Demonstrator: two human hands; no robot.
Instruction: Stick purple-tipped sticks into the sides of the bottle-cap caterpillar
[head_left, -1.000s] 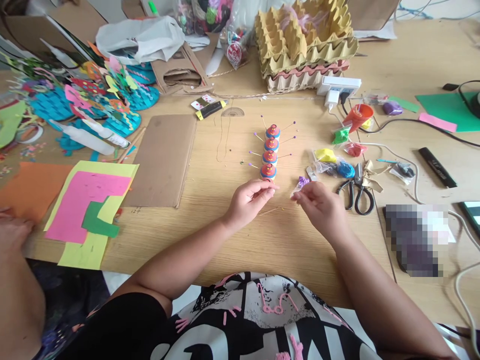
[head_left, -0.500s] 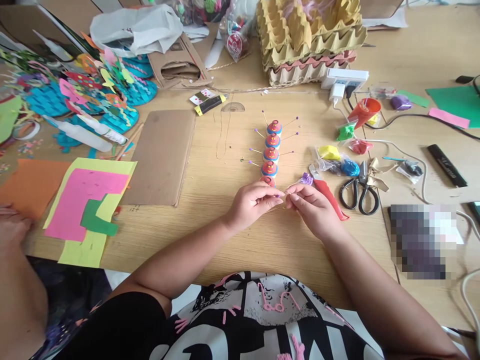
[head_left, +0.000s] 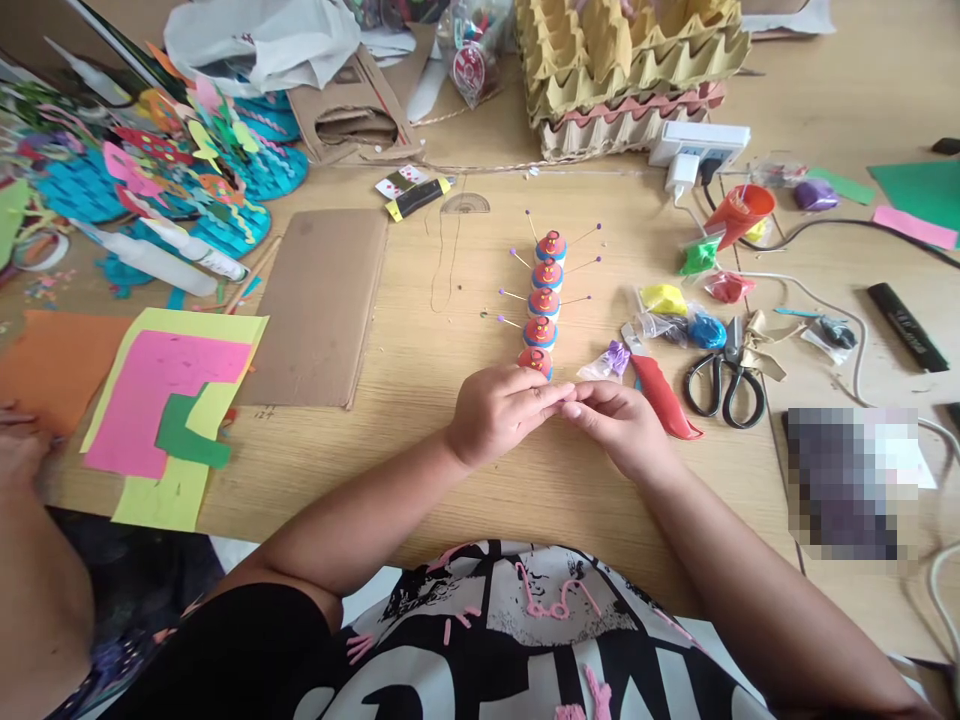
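Observation:
My left hand [head_left: 499, 412] and my right hand [head_left: 619, 425] meet fingertip to fingertip above the near end of a row of clay figures. Both are closed in a pinch. A tiny purple bit of clay [head_left: 564, 402] shows between the fingertips, mostly hidden. Just beyond stand several small figures with red faces and blue bases, such as the middle figure [head_left: 544, 301]; my left hand partly covers the nearest figure [head_left: 535, 362]. Thin sticks tipped with purple balls, like the left stick [head_left: 513, 294], project from most of them. Purple clay in a clear wrapper [head_left: 616, 357] lies beyond my right hand.
Right of my hands lie a red-handled knife [head_left: 667, 398], black scissors [head_left: 725, 385] and bagged clay [head_left: 663, 299]. Cardboard [head_left: 311, 310] and coloured sheets [head_left: 172, 410] lie left. Egg trays [head_left: 630, 80] and a power strip [head_left: 701, 143] stand behind. Another person's arm [head_left: 37, 580] rests far left.
My fingertips have drawn closer together around the purple bit, and my left fingers now lie straighter over it. The thin stick between my hands no longer shows. The view has shifted slightly.

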